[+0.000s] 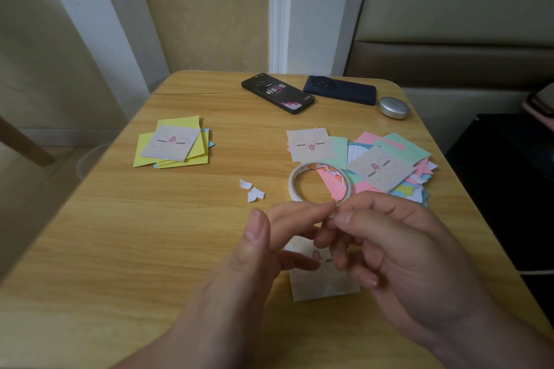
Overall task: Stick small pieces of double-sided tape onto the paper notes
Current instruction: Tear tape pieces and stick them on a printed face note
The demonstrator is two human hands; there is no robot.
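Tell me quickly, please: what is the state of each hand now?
Left hand: open, index fingertip touching a small tape piece.
Right hand: thumb and index finger pinch that small tape piece.

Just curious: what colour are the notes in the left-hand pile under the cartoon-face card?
The notes are yellow, with blue edges peeking out; head view.

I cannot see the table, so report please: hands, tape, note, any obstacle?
Left hand fingers straight, tip touching the right hand, which pinches a small tape piece. Face-print note lies below both hands. Tape roll just beyond; nothing else in the way.
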